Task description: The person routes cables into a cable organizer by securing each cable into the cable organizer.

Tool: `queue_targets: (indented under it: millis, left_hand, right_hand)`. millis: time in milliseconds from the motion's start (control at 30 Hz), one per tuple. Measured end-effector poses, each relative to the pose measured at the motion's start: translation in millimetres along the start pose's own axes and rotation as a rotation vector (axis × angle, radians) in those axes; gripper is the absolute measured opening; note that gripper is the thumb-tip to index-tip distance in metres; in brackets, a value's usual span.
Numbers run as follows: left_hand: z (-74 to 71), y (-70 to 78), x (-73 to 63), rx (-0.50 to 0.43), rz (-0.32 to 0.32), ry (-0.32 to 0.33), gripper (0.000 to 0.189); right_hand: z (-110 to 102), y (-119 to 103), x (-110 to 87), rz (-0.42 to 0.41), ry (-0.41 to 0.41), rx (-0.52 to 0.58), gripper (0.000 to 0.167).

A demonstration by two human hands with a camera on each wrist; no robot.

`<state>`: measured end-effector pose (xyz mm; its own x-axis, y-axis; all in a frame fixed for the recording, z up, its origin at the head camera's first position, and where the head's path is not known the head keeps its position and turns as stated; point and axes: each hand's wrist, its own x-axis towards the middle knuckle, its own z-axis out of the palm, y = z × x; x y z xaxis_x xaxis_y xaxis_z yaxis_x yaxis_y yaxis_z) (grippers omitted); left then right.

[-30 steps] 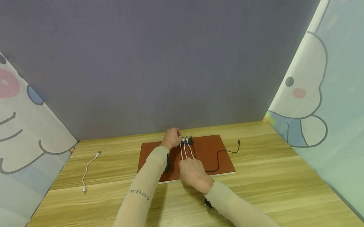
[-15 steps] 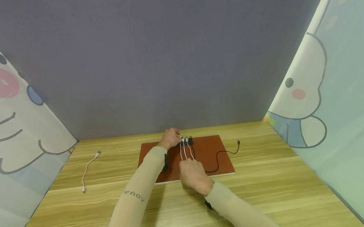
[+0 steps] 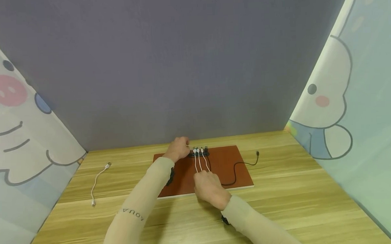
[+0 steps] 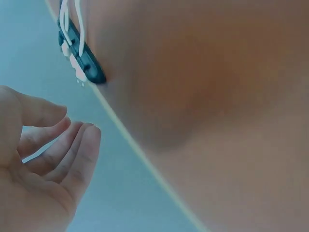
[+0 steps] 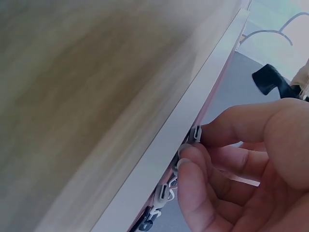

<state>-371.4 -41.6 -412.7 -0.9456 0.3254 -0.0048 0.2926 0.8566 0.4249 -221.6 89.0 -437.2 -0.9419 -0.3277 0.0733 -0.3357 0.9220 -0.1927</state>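
A black cable holder lies near the far edge of a red-brown board. Several cables sit in it: white cables side by side, and a black cable that curves off to the right. Just left of the holder is my left hand; in the left wrist view its fingers are loosely bent, apart from the holder, with nothing between them. At the board's front edge my right hand pinches a white cable by its connector end. Another white connector lies beside those fingers.
A short white cable lies on the wooden table at the left. The black cable's plug rests past the board's right side. A grey wall stands behind the table, with printed cloth panels at both sides.
My left hand has let go of the leftmost white cable's end at the holder and moved slightly left. My right hand has stayed at the board's front edge.
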Motion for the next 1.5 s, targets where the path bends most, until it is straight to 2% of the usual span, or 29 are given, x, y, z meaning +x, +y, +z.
queue_targets:
  millis: [100,167,367,600,767,1133,1300,1500]
  left_hand:
    - [-8.8,-2.9,-3.4,0.083,0.045,0.010,0.033]
    - [-14.3,-5.0,-5.1,0.109,0.053,0.011,0.033]
    - [-26.1,-10.9,-8.4,0.140,0.036,0.042,0.030]
    - [-39.3,-26.2,-16.1,0.133,0.062,0.081,0.025]
    - [-51.6,-47.4,-25.7,0.148,0.060,0.111,0.025]
    - [-75.1,-103.3,-45.5,0.100,-0.037,0.147,0.030]
    - [-82.6,-127.3,-55.1,0.107,-0.055,0.136,0.032]
    - [-88.4,-151.6,-66.0,0.104,-0.108,0.107,0.036]
  right_hand:
    - [0,0,0.1,-0.001,-0.007,0.005,0.044]
    - [0,0,0.3,-0.001,-0.012,0.012,0.044]
    - [0,3,1.8,-0.002,-0.017,0.012,0.046]
    - [0,4,2.9,0.009,-0.025,0.034,0.045]
    - [1,4,3.7,0.012,-0.029,0.036,0.045]
    - [1,7,3.9,0.008,-0.019,0.022,0.046]
    - [1,7,3.9,0.000,-0.020,0.036,0.046]
    - [3,7,4.8,-0.006,-0.019,0.039,0.045]
